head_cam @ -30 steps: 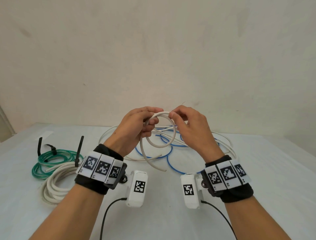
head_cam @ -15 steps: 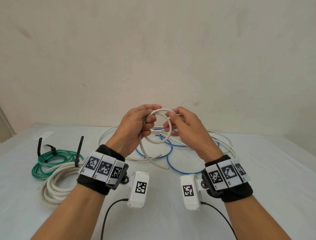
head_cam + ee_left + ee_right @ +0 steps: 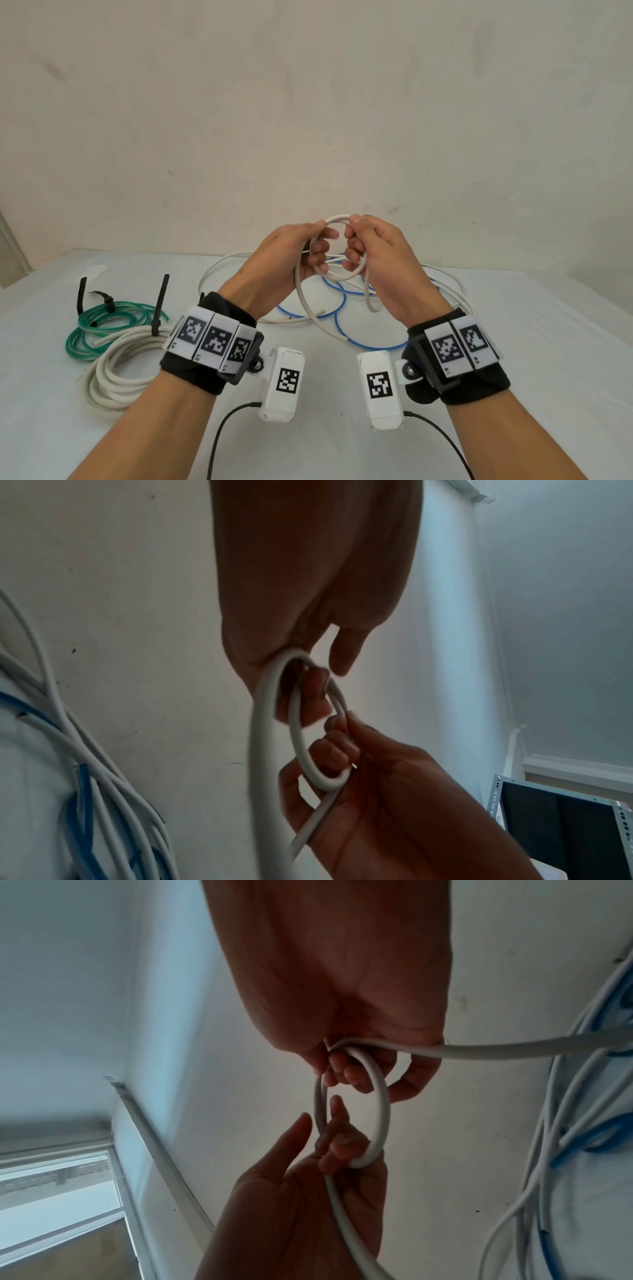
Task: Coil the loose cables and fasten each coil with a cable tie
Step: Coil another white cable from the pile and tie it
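I hold a small loop of white cable up in front of me, above the table. My left hand grips the loop's left side, with the fingers curled through it. My right hand pinches the right side. The left wrist view shows the loop running from my left hand to my right hand. In the right wrist view the loop lies between my right hand and my left hand. A free tail hangs down from the loop.
The rest of the white cable lies tangled with a loose blue cable on the table behind my hands. At the left lie a green coil and a white coil, each bound with a black cable tie.
My hands have come closer together and risen a little. The loop has drawn tighter, and my right hand has brought another turn of cable onto it.
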### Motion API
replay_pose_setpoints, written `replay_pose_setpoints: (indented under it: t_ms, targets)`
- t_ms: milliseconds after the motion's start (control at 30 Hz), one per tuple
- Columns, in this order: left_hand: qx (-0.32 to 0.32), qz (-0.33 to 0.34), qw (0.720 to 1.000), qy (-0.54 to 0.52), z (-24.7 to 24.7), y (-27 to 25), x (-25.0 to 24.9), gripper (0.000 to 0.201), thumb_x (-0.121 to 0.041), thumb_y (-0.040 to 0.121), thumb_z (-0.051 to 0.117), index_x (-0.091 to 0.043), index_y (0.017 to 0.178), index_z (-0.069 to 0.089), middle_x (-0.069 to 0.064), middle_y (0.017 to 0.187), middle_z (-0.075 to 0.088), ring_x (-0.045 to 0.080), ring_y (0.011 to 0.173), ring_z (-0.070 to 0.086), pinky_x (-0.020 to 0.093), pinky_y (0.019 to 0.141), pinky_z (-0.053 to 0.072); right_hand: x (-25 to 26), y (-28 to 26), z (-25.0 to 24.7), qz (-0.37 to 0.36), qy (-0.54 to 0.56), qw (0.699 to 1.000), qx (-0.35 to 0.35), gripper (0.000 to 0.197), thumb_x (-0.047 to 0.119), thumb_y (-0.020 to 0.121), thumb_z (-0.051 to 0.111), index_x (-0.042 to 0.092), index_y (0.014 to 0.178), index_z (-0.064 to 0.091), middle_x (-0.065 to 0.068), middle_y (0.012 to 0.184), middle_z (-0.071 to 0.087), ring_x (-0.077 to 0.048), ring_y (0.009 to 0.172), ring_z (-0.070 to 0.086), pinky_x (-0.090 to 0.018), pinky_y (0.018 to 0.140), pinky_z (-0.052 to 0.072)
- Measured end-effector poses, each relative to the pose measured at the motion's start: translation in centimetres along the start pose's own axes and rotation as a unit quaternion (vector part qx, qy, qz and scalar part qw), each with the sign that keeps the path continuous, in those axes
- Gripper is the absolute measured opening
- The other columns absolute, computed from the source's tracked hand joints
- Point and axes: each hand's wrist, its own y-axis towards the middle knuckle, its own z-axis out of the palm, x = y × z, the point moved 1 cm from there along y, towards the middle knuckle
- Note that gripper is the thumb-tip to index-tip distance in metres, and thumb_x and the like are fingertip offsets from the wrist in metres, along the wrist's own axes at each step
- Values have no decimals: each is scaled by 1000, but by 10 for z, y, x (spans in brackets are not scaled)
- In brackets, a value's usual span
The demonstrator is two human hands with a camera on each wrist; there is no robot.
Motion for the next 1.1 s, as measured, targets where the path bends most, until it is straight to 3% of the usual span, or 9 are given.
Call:
replay_pose_setpoints:
  t_ms: [133, 400, 533, 667, 767, 867, 900, 1000, 1100]
  targets:
    - [5, -23, 999, -26, -3, -1, 0, 25, -18, 108, 45, -3, 97, 61, 1, 70, 40, 13, 59, 41, 31, 67, 51, -3, 0, -1, 9, 13, 1000, 3, 32, 27, 111, 46, 10, 88, 61, 3, 65, 42, -13, 62, 44, -33, 67, 46]
    - [-124, -26, 990, -59, -11, 2, -3, 33, -25, 100, 40, -13, 70, 51, -5, 62, 25, 10, 48, 20, 21, 40, 19, 2, -6, 4, 4, -118, 989, 94, 34, 28, 112, 42, 6, 101, 64, -1, 79, 62, -16, 80, 63, -41, 87, 58]
    - [-158, -30, 987, -11, -11, 2, -4, 32, -20, 98, 35, -17, 68, 43, -5, 58, 24, 11, 44, 19, 23, 39, 18, 2, -4, 3, -4, -238, 970, 55, 28, 34, 110, 47, 16, 105, 68, -1, 91, 67, -16, 89, 64, -39, 85, 52]
    - [-205, -17, 978, 17, -14, 5, -4, 30, -17, 99, 34, -17, 70, 43, -6, 57, 26, 11, 44, 21, 23, 39, 19, 11, -9, 4, -112, -372, 921, -41, 31, 45, 98, 64, 21, 114, 56, 3, 108, 53, -16, 106, 47, -28, 82, 34]
    - [-236, 3, 972, -14, -17, 5, -5, 29, -15, 99, 33, -18, 71, 42, -5, 58, 24, 11, 45, 20, 23, 40, 19, 22, -18, 12, -61, -433, 898, 58, 41, 64, 87, 69, 25, 97, 60, 8, 89, 65, -14, 87, 60, -36, 76, 50]
    - [-245, 21, 968, -40, -18, 6, -5, 28, -13, 99, 31, -18, 72, 40, -5, 59, 22, 11, 46, 20, 23, 41, 19, 13, -24, 18, 39, -528, 819, 221, 39, 64, 89, 67, 25, 93, 69, 9, 83, 70, -10, 79, 65, -35, 80, 54]
    - [-246, 24, 968, -42, -18, 6, -5, 28, -12, 99, 31, -18, 73, 40, -5, 59, 23, 11, 46, 20, 23, 42, 18, 8, -24, 18, 45, -502, 828, 246, 32, 55, 92, 68, 23, 91, 71, 7, 78, 73, -10, 73, 67, -33, 76, 54]
    - [-250, 27, 967, -31, -20, 6, -5, 28, -12, 100, 32, -18, 74, 41, -5, 57, 25, 12, 47, 22, 23, 43, 21, 6, -19, 10, 52, -336, 911, 234, 17, 27, 95, 72, 11, 89, 76, 5, 63, 67, -11, 54, 57, -19, 56, 42]
    - [-242, 20, 970, -11, -24, 5, -6, 28, -13, 101, 33, -17, 75, 42, -5, 60, 27, 12, 50, 24, 23, 47, 24, 12, -16, -1, 66, -183, 959, 208, 12, 18, 94, 75, 8, 88, 78, -2, 68, 61, -12, 56, 47, -21, 51, 35]
